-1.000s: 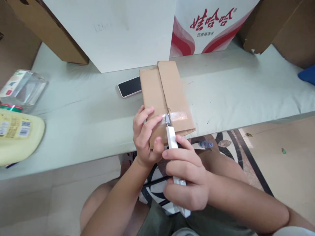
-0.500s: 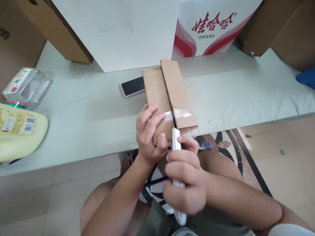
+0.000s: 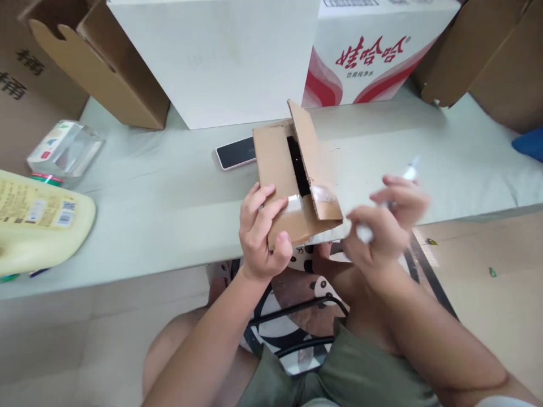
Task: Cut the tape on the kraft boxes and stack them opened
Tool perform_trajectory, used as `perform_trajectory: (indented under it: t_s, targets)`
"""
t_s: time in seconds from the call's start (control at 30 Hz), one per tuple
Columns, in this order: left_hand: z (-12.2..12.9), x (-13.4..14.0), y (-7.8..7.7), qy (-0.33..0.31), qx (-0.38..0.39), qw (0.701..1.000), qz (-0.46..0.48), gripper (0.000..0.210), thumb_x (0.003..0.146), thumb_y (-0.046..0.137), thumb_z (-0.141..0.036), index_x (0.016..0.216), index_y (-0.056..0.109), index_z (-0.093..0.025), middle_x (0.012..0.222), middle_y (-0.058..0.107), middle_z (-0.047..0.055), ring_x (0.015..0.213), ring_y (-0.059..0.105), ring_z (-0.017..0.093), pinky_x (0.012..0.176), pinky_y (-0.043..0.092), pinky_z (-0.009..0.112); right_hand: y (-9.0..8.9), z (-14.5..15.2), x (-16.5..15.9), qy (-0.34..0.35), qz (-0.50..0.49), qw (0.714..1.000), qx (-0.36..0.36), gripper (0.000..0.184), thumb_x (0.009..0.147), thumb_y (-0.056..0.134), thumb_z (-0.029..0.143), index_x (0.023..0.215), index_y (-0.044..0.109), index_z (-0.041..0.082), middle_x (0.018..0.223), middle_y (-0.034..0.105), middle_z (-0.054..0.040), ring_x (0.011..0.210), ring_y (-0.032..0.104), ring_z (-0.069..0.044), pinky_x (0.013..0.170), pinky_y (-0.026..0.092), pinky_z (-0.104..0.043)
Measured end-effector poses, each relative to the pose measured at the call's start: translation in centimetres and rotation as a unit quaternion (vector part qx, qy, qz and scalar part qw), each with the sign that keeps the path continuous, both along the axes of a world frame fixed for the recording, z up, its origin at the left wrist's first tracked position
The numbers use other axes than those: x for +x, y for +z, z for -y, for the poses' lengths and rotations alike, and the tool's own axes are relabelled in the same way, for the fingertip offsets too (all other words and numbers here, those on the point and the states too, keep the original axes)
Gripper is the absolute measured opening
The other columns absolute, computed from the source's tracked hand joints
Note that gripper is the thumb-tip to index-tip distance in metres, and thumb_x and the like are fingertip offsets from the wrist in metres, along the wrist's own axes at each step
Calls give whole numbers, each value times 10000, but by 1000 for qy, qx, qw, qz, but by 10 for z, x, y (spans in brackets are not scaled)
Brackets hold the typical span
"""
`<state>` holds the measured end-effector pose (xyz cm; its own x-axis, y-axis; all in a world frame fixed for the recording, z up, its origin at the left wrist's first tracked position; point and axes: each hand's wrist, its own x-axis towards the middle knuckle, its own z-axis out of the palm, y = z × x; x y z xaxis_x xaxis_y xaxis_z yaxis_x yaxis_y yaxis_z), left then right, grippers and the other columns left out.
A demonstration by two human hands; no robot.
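Note:
My left hand (image 3: 263, 234) grips the near left side of a small cardboard box (image 3: 275, 158), fingers over its top and thumb at the near edge. The box's right flap (image 3: 309, 147) is lifted, with a dark gap beneath it. Cut clear tape (image 3: 293, 204) clings to the left flap, and another piece to the right one. To the right of the box, my right hand (image 3: 384, 226) is closed around a white utility knife (image 3: 409, 172), blurred by motion. The knife's blade points up and away from the box.
A phone (image 3: 236, 152) lies just behind the box's left side. White cartons (image 3: 241, 62) stand along the back, with brown cardboard boxes (image 3: 127, 85) at both sides. On the left are a clear bottle (image 3: 70, 150) and a pale yellow jug (image 3: 46, 226). The table (image 3: 169, 226) ends close to my knees.
My right hand with the utility knife has moved right and away from the box seam. The right flap has risen, opening a dark gap. My left hand keeps its grip.

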<state>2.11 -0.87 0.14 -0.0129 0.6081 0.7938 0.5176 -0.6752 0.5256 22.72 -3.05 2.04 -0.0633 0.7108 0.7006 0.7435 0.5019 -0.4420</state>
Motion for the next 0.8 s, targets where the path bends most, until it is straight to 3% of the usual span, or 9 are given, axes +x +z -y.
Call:
perform_trajectory:
  t_s: [0.03,0.17,0.3,0.4,0.5,0.6,0.7,0.8]
  targets:
    - [-1,-1,0,-4,5,1000,4,374,1014,436,-408,1230,668,-209,1339,648,128,1262,635,303,1110,504,512,-4,-19,2,-37,6,999,4,218,827,572,131,876,691,307,1080,531,-60,1258,506,-339,1111,377,-613]
    - [-3,-7,1,-32,0,999,2,419,1030,441,-484,1268,650,-210,1348,629,138,1276,625,307,1139,481,530,-28,-64,2,-66,97,981,-152,246,863,502,100,900,690,255,1150,558,-105,1131,524,-308,994,449,-545]
    - [-5,-19,2,-53,-11,998,-46,691,918,516,-760,1344,605,-223,1368,601,158,1314,596,352,1154,467,574,-46,-73,-1,-78,132,967,-204,311,858,469,48,908,695,256,1178,596,-110,1169,505,-317,1011,452,-538]
    - [-7,-29,2,-62,-27,997,-49,742,842,683,-718,1404,559,-249,1434,561,163,1358,564,369,1157,466,583,-52,-73,-2,-57,138,966,-213,330,847,469,59,965,717,241,1197,593,-138,1185,501,-343,1017,452,-554]
    - [-11,-42,1,-71,-60,995,25,626,901,650,-652,1410,550,-301,1425,578,131,1332,594,328,1083,539,516,-55,-73,-4,-47,142,961,-233,393,833,472,77,1091,731,221,1207,599,-158,1219,508,-359,1061,439,-581]
    - [-17,-58,0,-5,-90,985,145,500,946,579,-641,1324,591,-315,1317,648,86,1279,635,289,1072,551,487,-58,-69,-8,-28,138,961,-239,444,787,505,95,1149,734,209,1253,618,-169,1347,470,-397,1137,399,-632]
    - [-25,-72,-2,58,-125,949,284,389,943,614,-583,1245,569,-341,1347,645,40,1318,620,257,1131,516,493,-58,-63,-13,27,120,964,-237,441,766,554,173,1168,737,190,1282,648,-169,1396,467,-415,1200,359,-651]
    - [-32,-83,-3,110,-196,901,371,397,843,734,-449,1152,506,-350,1349,641,38,1222,668,241,930,614,433,-51,-59,-15,104,72,963,-238,539,810,595,322,1312,659,136,1344,654,-194,1415,478,-423,1222,351,-651]
